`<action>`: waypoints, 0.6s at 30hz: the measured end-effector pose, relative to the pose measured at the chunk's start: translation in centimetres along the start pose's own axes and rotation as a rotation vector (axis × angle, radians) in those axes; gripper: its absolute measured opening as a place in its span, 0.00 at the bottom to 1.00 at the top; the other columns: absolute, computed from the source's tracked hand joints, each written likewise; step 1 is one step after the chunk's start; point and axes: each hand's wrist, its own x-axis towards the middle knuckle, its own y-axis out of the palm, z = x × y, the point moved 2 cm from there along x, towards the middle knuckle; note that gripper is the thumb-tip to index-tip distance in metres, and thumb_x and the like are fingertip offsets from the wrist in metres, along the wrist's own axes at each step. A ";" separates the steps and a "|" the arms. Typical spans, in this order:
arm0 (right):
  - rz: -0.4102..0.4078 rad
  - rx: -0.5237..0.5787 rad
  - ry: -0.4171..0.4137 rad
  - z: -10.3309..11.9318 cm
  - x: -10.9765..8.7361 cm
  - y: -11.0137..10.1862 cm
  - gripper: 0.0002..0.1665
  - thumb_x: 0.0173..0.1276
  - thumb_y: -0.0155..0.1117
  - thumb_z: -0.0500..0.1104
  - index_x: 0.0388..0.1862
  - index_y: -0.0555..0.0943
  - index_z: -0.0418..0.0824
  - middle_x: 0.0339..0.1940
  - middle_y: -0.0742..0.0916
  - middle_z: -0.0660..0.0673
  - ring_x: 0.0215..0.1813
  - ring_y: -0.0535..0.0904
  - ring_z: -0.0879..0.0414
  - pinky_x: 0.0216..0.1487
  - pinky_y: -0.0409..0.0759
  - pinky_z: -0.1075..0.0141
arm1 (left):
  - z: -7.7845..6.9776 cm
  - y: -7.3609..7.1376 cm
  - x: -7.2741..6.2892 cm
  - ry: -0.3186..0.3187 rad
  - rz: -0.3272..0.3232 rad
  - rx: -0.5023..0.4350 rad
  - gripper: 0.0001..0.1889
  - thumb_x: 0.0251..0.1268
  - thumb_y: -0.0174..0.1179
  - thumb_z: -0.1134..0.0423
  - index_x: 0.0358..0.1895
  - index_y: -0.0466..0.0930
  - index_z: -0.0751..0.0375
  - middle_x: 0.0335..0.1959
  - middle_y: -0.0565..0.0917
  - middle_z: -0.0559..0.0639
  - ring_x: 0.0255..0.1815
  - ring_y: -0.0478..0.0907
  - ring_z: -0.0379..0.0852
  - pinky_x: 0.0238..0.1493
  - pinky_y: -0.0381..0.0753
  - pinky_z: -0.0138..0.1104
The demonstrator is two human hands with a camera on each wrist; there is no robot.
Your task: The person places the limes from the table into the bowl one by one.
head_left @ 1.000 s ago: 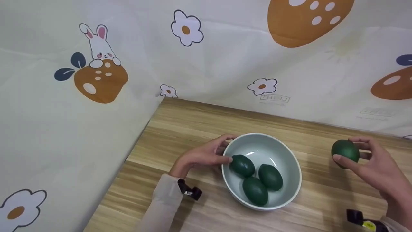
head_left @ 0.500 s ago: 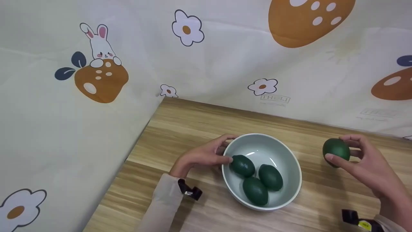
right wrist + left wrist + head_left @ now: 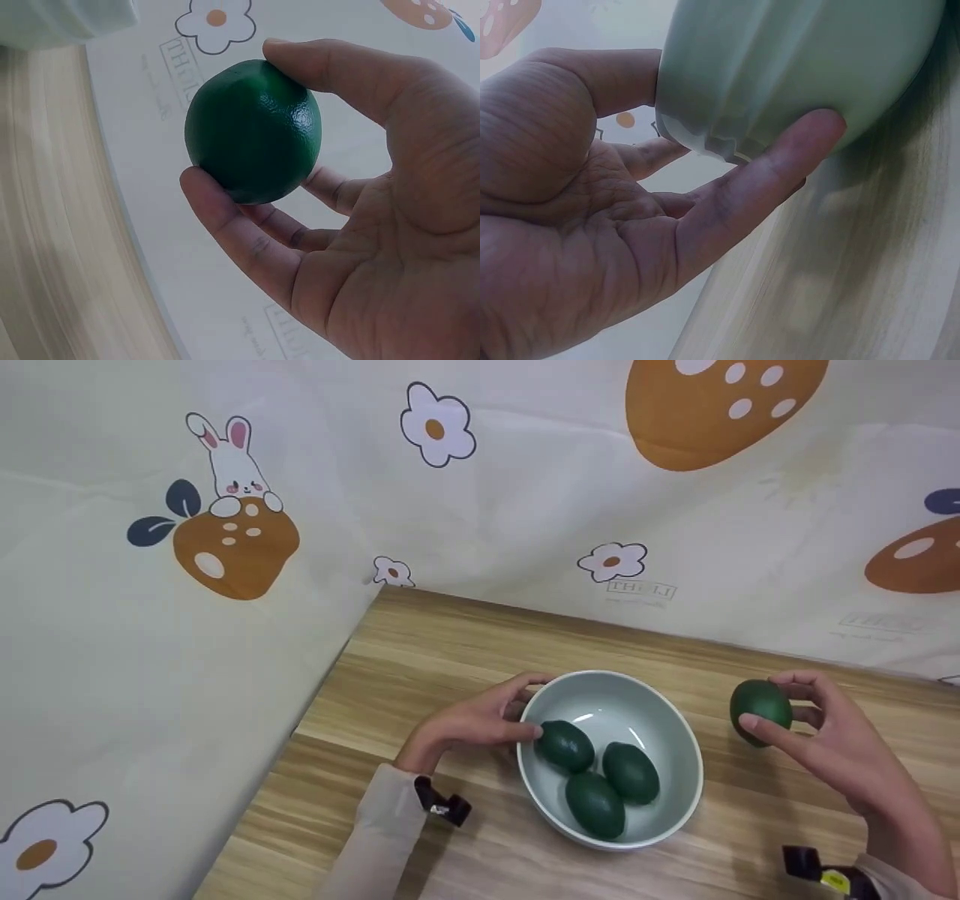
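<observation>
My left hand (image 3: 487, 720) grips the pale green bowl (image 3: 679, 720) from its left side, thumb at the rim and fingers against the outside wall. In the left wrist view, fingers touch the ribbed side of the bowl (image 3: 780, 67). Inside lie three dark green limes, a left lime (image 3: 566, 746), a right lime (image 3: 631, 772) and a front lime (image 3: 595, 805). To the right of the bowl, my right hand (image 3: 832, 735) holds another lime (image 3: 761, 711) between thumb and fingers. This glossy lime (image 3: 251, 131) is raised in the right wrist view.
The wood-grain table (image 3: 435, 645) runs back to a wall covering (image 3: 517, 510) printed with flowers and strawberries. A second covered wall (image 3: 225, 682) stands along the table's left edge. Dark wrist mounts sit on the left wrist (image 3: 442, 804) and right wrist (image 3: 825, 874).
My right hand has moved left toward the bowl, carrying the lime. The left hand, the bowl and the three limes in it have stayed in place.
</observation>
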 end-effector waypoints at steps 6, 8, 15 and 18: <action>0.039 0.018 -0.020 0.9 0.2 0.7 0.42 0.71 0.75 0.52 0.72 0.64 0.39 0.68 0.74 0.37 0.55 0.81 0.63 0.43 0.84 0.71 | 0.1 0.0 0.0 -0.003 -0.001 0.003 0.39 0.73 0.63 0.70 0.83 0.58 0.49 0.76 0.70 0.66 0.77 0.73 0.63 0.72 0.81 0.52; 0.053 0.031 -0.022 1.1 0.3 0.9 0.42 0.71 0.75 0.52 0.72 0.64 0.40 0.67 0.75 0.38 0.51 0.79 0.73 0.44 0.85 0.71 | 0.1 0.0 0.0 0.001 -0.003 0.002 0.39 0.73 0.63 0.70 0.83 0.59 0.49 0.76 0.71 0.66 0.77 0.73 0.63 0.72 0.80 0.52; 0.060 0.061 -0.062 1.8 0.3 1.6 0.42 0.70 0.76 0.51 0.73 0.64 0.40 0.66 0.75 0.39 0.51 0.81 0.73 0.45 0.87 0.70 | 0.1 0.0 0.0 -0.015 -0.006 -0.009 0.38 0.73 0.62 0.70 0.82 0.59 0.45 0.75 0.71 0.65 0.75 0.75 0.62 0.68 0.84 0.50; 0.060 0.078 -0.087 2.2 0.2 1.9 0.40 0.70 0.76 0.49 0.72 0.65 0.40 0.65 0.75 0.40 0.51 0.82 0.73 0.45 0.88 0.70 | 0.1 0.0 -0.1 -0.026 -0.009 -0.013 0.38 0.73 0.62 0.70 0.82 0.60 0.43 0.74 0.72 0.64 0.74 0.76 0.61 0.64 0.86 0.48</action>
